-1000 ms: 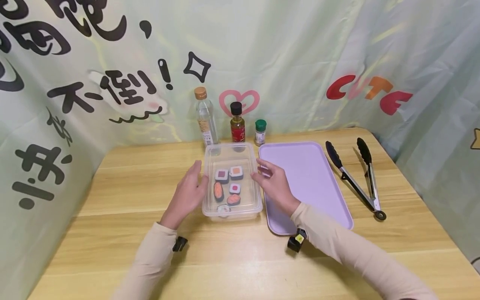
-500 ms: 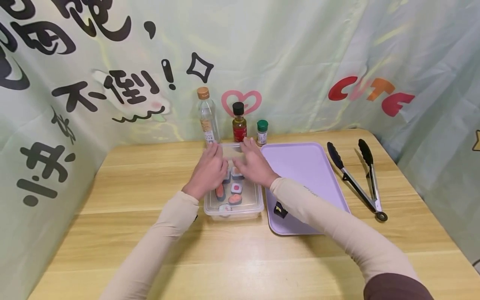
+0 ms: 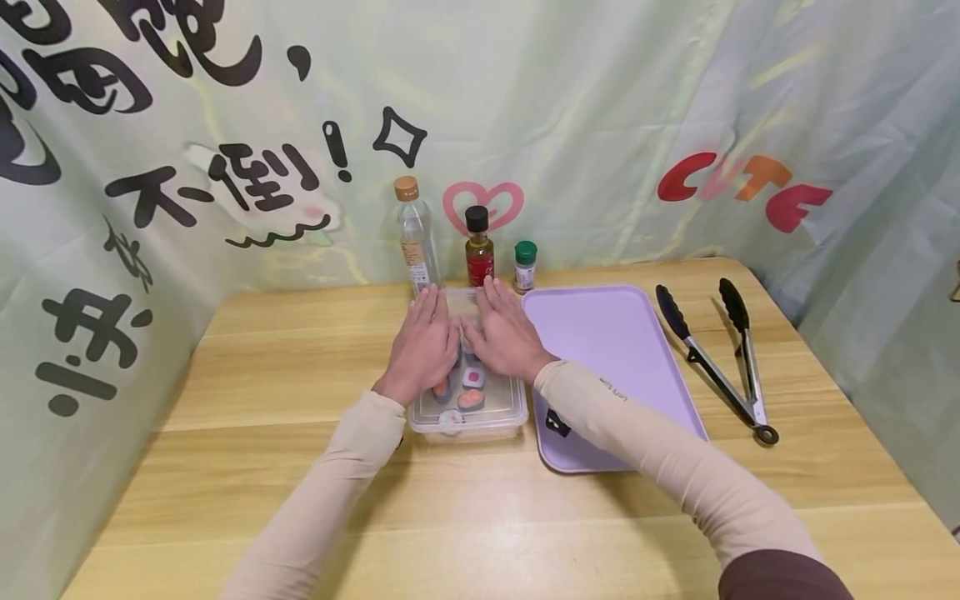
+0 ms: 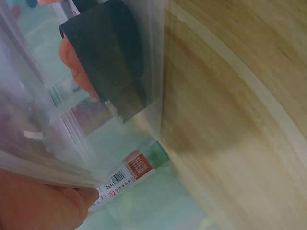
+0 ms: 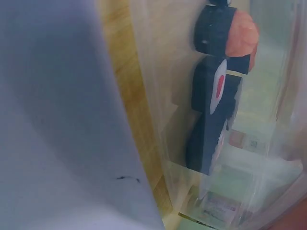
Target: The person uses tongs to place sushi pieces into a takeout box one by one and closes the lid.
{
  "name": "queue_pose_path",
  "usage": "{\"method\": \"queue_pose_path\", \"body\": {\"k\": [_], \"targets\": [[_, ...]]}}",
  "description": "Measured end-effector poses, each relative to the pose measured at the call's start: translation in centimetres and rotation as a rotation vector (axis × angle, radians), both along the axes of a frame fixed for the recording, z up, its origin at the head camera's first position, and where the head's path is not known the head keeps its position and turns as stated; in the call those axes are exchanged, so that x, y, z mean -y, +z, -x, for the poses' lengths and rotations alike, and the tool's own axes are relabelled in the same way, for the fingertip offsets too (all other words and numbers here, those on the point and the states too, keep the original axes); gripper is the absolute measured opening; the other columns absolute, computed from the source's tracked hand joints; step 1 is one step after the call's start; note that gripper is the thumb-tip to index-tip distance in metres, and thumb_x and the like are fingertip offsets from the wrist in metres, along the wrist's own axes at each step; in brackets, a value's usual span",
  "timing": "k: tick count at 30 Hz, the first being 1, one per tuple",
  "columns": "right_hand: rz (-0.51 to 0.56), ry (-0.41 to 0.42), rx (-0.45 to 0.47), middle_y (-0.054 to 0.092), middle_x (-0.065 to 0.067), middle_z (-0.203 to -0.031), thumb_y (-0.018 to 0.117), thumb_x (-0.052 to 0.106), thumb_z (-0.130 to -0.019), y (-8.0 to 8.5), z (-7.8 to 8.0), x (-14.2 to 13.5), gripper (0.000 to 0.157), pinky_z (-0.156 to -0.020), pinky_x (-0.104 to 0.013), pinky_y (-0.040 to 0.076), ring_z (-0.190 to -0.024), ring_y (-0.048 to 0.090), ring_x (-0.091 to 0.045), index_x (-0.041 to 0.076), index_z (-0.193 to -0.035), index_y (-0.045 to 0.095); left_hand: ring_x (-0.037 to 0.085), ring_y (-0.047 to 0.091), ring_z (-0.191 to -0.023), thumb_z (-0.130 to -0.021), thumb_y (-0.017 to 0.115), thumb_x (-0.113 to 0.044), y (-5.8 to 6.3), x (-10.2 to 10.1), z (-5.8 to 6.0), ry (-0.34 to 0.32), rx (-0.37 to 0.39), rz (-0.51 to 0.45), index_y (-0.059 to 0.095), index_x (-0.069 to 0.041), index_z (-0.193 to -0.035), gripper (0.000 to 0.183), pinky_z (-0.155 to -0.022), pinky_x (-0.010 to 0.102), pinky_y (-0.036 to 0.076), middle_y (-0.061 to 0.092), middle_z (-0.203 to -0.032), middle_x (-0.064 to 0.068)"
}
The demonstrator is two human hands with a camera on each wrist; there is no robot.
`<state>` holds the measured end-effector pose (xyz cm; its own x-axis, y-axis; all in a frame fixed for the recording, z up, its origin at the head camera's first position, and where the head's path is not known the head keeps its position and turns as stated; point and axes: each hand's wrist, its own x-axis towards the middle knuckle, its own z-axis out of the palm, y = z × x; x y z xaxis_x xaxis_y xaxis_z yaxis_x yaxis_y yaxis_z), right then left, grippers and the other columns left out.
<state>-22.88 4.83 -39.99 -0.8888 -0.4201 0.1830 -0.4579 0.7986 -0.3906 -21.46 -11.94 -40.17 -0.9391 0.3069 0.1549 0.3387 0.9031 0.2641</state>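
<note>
A clear plastic food container (image 3: 498,408) with its lid on stands at the middle of the table. Through it show several toy-like sushi pieces (image 3: 471,400), some partly hidden under the hands. My left hand (image 3: 422,346) lies on the left side of the lid, its fingers straight and pointing away. On the right side, my right hand (image 3: 510,333) presses the lid with extended fingers, the thumb close to the left hand. In the right wrist view, a salmon-topped sushi piece (image 5: 242,36) shows through the wall. The left wrist view catches a dark-wrapped sushi piece (image 4: 105,57).
To the right is a lilac tray (image 3: 592,325), partly under the right sleeve. Black-tipped tongs (image 3: 716,383) lie spread beyond it. Behind the container stand a tall clear bottle (image 3: 416,242), a dark-capped sauce bottle (image 3: 479,250) and a green-capped shaker (image 3: 525,267), close to the curtain.
Both hands have moved from the container's sides up onto the far part of its lid. Over the last half second the fingers have flattened there. The container stays in place.
</note>
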Motion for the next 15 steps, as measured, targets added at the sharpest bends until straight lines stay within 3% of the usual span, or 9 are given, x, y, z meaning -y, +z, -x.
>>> {"method": "queue_pose_path", "body": {"k": [15], "targets": [[-0.028,0.001,0.017,0.020,-0.030,-0.161,0.044,0.037,-0.106,0.00,0.03,-0.04,0.070,-0.125,-0.044,0.010,-0.153,0.015,-0.038,-0.014,-0.152,0.030,0.036,0.017,-0.153,-0.107,0.034,-0.024,0.00,-0.16,0.07,0.001,-0.019,0.051,0.032,0.016,-0.150,0.060,-0.125,0.043,0.012,0.024,-0.161,0.029]]}}
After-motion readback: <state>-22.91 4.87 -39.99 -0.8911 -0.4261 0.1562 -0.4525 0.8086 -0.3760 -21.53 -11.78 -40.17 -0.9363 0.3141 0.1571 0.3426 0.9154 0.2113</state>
